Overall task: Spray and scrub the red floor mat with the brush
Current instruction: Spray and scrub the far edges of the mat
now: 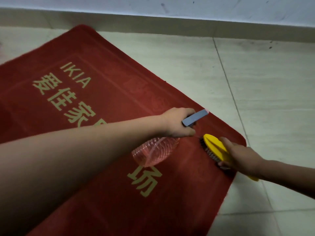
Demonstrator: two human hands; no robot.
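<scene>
- The red pile floor mat with gold lettering [109, 116] lies askew on the pale tiled floor [264, 86], one rounded corner by my right hand [238, 157].
- That hand grips the yellow plastic scrub brush with dark bristles [214, 147], low at the mat's edge; a hard stroke could ruck the corner or skid onto tile.
- My left hand [175, 123] wraps the grey trigger head of the clear ribbed spray bottle [153, 152], nozzle near the brush: a squeeze may wet my fingers, and overspray could slick the tiles.
</scene>
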